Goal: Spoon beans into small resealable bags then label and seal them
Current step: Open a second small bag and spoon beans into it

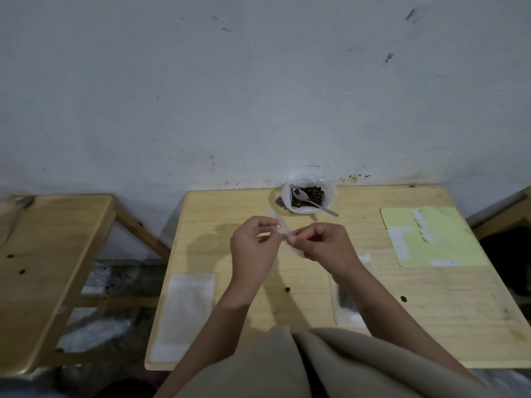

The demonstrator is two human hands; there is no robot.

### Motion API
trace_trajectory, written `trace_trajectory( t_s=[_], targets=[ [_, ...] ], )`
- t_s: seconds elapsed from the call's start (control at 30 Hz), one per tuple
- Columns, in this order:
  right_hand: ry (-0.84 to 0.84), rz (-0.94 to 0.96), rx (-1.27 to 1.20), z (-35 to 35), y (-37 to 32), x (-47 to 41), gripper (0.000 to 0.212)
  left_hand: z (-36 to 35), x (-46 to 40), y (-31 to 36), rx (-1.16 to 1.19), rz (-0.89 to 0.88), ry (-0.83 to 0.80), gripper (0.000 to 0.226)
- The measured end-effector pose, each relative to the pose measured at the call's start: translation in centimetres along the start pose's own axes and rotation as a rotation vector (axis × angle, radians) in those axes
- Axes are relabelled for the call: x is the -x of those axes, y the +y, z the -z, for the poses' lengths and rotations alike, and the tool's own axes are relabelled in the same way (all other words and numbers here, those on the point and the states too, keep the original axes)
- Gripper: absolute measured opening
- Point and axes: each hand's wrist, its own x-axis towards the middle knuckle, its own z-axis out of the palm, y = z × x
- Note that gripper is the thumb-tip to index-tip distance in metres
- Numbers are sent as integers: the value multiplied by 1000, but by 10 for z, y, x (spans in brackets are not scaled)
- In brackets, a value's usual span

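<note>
Pinching a clear resealable bag (283, 234) between them above the table's (373, 297) middle, left hand (254, 242) and right hand (321, 242) seemingly parted its mouth; spooning beans (311, 195) likely followed.

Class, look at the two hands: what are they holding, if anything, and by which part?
Both hands pinch one small clear bag by its top edge: left hand and right hand at either side of the opening.
</note>
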Motion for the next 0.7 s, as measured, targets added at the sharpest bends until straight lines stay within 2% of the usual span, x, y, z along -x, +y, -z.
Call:
trace_trajectory(
  t_s=[0.2,0.3,0.43,0.5,0.63,0.7],
  targets=[
    [42,18,145,5,-3,-2,17,-5,3,6,20,64,38,15],
    [154,30,258,3,-1,-5,22,-8,2,6,-14,128,51,14],
    [344,51,251,8,-2,-12,23,-14,9,4,-71,149,8,20],
    [378,94,325,12,-3,-12,24,-16,14,3,-100,146,-13,21],
    [217,125,373,11,-2,-8,28,-16,12,1,-161,130,-1,17],
    [123,126,518,10,-1,-9,26,-17,12,-1,-203,104,-21,18]
  ],
)
